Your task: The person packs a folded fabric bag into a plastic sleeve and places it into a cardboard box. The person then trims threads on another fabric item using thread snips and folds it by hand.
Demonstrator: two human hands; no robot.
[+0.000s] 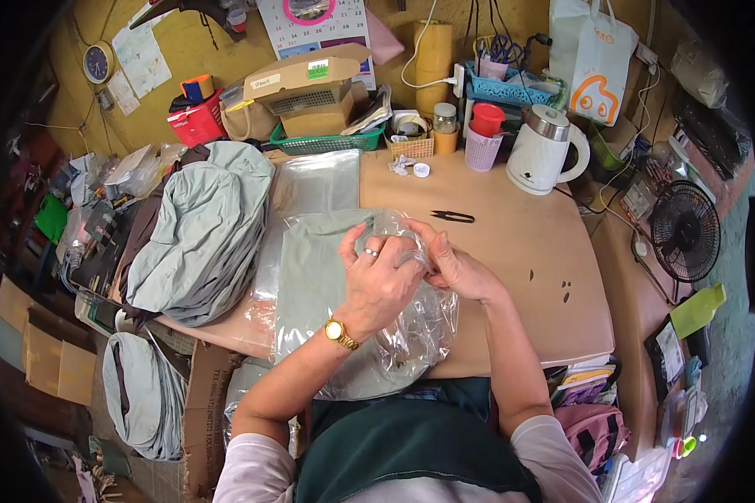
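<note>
Here, both hands (382,275) pinch clear plastic (426,329) — cloth (309,267) beneath.

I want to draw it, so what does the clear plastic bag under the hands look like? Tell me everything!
The clear plastic bag looks thin, shiny and crinkly. Grey-green cloth shows through it. It lies on the tan tabletop, its near end reaching past the front edge toward the person. Its right side is loose and wrinkled. At the upper right, the right hand holds bunched plastic and the left hand touches it; the left hand's exact grip is hidden.
</note>
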